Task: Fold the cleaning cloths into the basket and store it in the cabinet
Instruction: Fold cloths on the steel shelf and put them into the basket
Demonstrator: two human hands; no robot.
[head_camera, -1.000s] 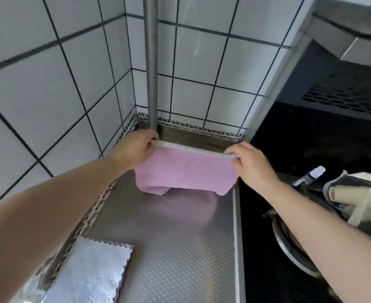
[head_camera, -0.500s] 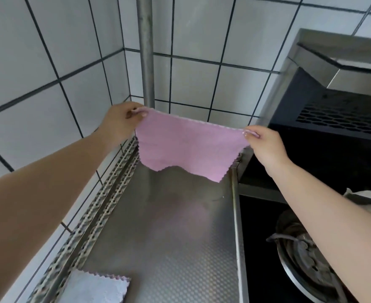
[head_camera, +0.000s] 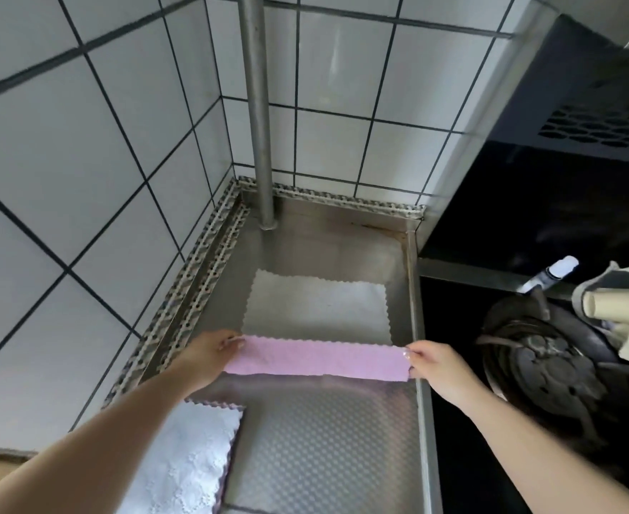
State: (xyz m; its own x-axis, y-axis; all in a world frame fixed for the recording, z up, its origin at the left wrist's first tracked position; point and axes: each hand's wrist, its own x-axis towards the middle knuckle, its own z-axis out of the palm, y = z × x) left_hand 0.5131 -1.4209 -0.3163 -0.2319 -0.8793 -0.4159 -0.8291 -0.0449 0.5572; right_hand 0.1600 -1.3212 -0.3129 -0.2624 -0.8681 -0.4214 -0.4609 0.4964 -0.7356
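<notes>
Surface: embossed steel counter, dimpled pattern, raised lip along the 3 o'clock edge, perforated trim along the 9 and 12 o'clock edges.
Walls: white tiles with dark grout, meeting in a corner at 12 o'clock.
Pipe: grey metal pipe, upright, footed on the counter in that corner.
Pink cloth: stretched as a narrow band across mid-counter, scalloped edge on top, near edge casting a shadow on the steel.
Left hand: pinching the 9 o'clock end of the pink cloth, thumb and fingers closed on it.
Right hand: pinching the 3 o'clock end likewise, over the counter's lip.
White cloth: flat on the counter, just beyond the pink band toward 12 o'clock.
Folded cloth: pale, textured, dark trim showing at its edge, lying at 7 o'clock, partly under the left forearm.
Stove: dark burner at 3 o'clock, beside the counter.
Hood: dark, with perforated grille, at 2 o'clock.
Bottle: white-capped, near the burner, beside a pale bundle at the frame edge.
</notes>
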